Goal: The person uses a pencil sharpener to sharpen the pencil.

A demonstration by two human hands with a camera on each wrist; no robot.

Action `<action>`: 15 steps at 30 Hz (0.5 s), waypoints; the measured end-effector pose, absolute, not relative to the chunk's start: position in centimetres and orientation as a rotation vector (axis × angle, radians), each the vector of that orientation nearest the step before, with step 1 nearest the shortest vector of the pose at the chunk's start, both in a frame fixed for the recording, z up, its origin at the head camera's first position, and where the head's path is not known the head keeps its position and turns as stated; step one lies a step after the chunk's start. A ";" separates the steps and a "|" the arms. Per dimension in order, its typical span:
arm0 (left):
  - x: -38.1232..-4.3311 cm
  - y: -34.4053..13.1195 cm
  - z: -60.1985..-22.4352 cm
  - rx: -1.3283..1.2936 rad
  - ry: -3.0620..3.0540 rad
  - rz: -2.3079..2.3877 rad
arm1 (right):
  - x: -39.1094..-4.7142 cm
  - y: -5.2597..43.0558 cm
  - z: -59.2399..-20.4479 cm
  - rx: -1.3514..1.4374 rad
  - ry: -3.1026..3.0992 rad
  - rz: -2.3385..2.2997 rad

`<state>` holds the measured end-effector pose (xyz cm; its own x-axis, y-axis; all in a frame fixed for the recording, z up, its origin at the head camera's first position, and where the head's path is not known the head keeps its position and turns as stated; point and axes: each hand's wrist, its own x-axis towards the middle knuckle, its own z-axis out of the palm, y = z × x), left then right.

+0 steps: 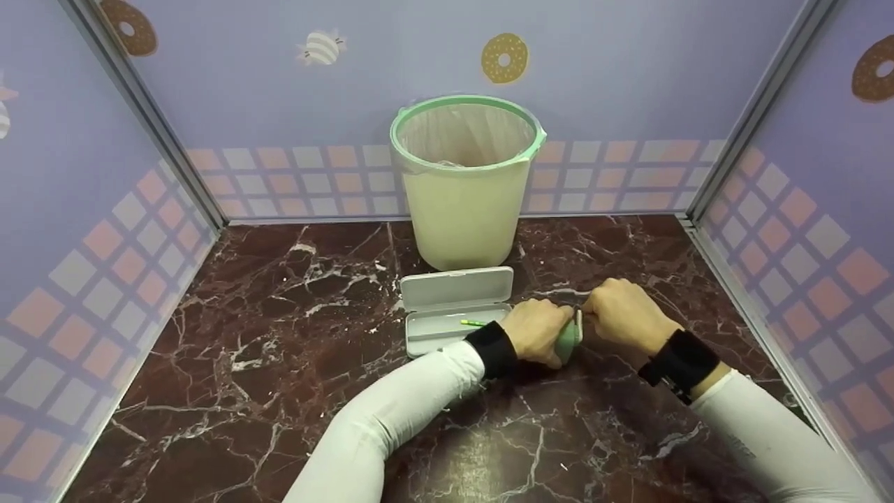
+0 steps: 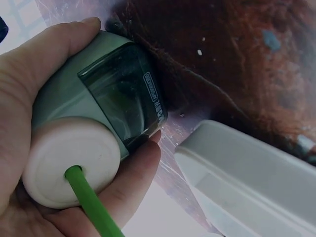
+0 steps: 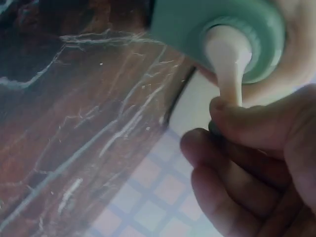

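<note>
My left hand (image 1: pixel 539 330) grips a green pencil sharpener (image 2: pixel 66 94) with a dark see-through shavings drawer (image 2: pixel 123 91). A green pencil (image 2: pixel 94 205) sticks into the hole of its pale round front. On the opposite side, my right hand (image 1: pixel 628 314) pinches the end of the white crank (image 3: pixel 229 64) between thumb and fingers. Left of the hands, a white pencil case (image 1: pixel 457 286) lies with its lid raised. Inside it a short green and yellow piece (image 1: pixel 473 323) shows, partly covered by the left wrist.
A pale bin (image 1: pixel 466 216) with a green rim and a clear liner stands behind the case, against the patterned back wall (image 1: pixel 628 84). Side walls flank the dark red marbled tabletop (image 1: pixel 279 363). White crumbs (image 1: pixel 374 300) are scattered left of the case.
</note>
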<state>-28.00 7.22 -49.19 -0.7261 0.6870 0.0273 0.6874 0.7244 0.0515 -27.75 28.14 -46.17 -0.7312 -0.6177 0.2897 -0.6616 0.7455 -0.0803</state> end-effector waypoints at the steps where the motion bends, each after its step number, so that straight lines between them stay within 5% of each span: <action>1: -28.0 7.2 -49.2 -1.165 -2.912 -0.100 | -28.0 28.2 -46.3 1.012 -2.712 0.287; 15: -28.0 6.9 -49.7 -1.173 -2.853 -0.127 | -28.3 28.6 -50.0 1.080 -2.735 0.481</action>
